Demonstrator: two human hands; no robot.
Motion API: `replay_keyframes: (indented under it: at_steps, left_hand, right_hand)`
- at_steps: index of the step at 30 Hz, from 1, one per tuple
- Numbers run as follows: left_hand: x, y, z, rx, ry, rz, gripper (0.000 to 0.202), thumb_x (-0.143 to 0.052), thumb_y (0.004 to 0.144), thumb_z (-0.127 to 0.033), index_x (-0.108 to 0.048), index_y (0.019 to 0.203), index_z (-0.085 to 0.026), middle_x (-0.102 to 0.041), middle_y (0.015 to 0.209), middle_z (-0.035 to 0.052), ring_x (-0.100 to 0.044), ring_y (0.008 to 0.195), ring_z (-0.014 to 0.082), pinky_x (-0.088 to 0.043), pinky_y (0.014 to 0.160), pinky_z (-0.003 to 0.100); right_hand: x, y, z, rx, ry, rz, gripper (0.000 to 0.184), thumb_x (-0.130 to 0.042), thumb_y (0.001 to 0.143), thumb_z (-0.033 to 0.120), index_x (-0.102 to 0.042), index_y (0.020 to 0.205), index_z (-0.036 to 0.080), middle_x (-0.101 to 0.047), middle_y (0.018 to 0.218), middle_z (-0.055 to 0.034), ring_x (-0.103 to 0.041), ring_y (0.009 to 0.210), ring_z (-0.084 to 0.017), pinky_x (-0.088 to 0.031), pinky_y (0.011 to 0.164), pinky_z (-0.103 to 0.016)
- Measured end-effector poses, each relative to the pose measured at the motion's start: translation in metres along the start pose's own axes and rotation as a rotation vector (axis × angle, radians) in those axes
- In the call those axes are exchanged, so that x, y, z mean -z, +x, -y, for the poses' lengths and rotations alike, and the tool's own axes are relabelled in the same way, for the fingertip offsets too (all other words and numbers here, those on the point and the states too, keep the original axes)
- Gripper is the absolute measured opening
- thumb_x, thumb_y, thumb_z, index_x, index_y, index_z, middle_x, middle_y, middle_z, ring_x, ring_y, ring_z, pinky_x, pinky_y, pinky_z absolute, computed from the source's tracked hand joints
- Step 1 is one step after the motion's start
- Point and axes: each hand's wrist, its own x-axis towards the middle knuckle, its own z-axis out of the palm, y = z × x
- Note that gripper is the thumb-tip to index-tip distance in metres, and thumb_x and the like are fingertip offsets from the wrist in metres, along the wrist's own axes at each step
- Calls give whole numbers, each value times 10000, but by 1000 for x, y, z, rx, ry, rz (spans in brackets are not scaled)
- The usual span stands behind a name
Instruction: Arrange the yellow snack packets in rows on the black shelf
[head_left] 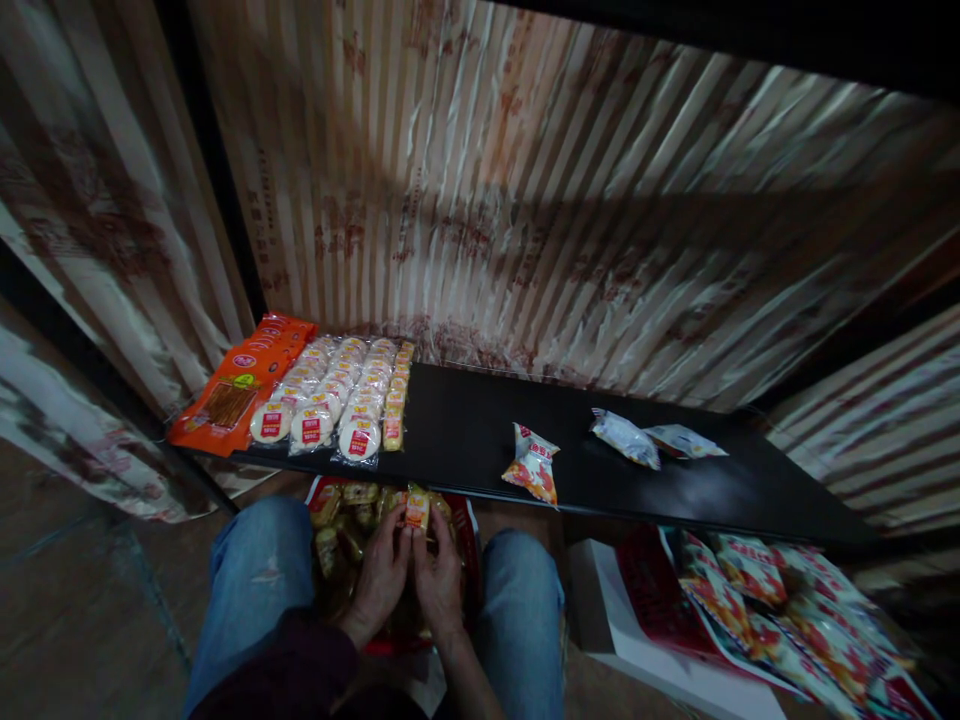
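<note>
Head view, lower centre: my left hand [382,570] and right hand [439,578] share a closed fingertip grip on a yellow packet [417,509], above a red container [473,558]; I'd pinch lightly, avoiding crushing.

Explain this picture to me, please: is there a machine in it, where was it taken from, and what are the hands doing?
There is no robot here, only a person's bare left hand and right hand. The single view comes from a camera worn on the head, looking forward and down, so you also see the knees. Both hands hold a small yellow packet over a red-rimmed container of wrapped items. On the black shelf, from the left, lie an orange bag, rows of round white packets, a column of yellow packets, then three loose packets. A white box at lower right holds more packets.
</note>
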Motion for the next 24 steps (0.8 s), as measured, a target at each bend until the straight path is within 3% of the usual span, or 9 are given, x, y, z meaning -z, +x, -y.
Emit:
replay_keyframes:
  at_steps: [10,17,24]
  left_hand:
    - [-2,24,-34,-110,5,1,323,-380,878,-407,-544,1046,-185,-635,1040,96,-607,958,200,-480,864,378]
    - [-8,49,-50,-180,72,-68,295,-364,871,-334,-571,1017,-182,-602,1015,93,-582,955,196,-466,875,383]
    - [-15,65,-58,-157,86,-68,310,-342,870,-281,-565,1065,-191,-587,1046,84,-564,997,186,-444,924,382]
  right_hand:
    - [5,30,16,29,58,-57,475,-505,833,423,-561,1213,144,-642,1169,-139,-626,1047,-235,-506,872,-342]
    - [8,60,29,16,50,-40,463,-477,848,406,-536,1230,151,-652,1152,-119,-631,1029,-221,-491,876,-329]
    - [7,82,39,27,17,-40,488,-439,853,393,-510,1255,126,-619,1203,-132,-593,1092,-217,-446,940,-333]
